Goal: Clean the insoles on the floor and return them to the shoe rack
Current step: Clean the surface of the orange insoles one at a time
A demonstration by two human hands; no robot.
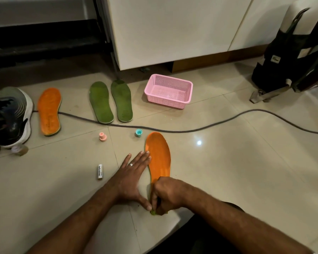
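Observation:
An orange insole (159, 156) lies on the tiled floor in front of me. My left hand (131, 177) lies flat beside it, fingers straight and touching its left edge, thumb at the heel. My right hand (166, 195) is curled over the heel end and grips a small green thing (153, 212) pressed there; most of it is hidden. A second orange insole (49, 110) lies at the far left. Two green insoles (110, 101) lie side by side further back. The black shoe rack (44, 39) stands at the back left.
A pink basket (168, 91) sits behind the insole. A grey cable (191, 130) runs across the floor. A pink cap (103, 136), a teal cap (139, 132), a white tube (100, 171), sneakers (9, 118) and a small jar (19, 149) lie nearby. A black bag (292, 52) leans at right.

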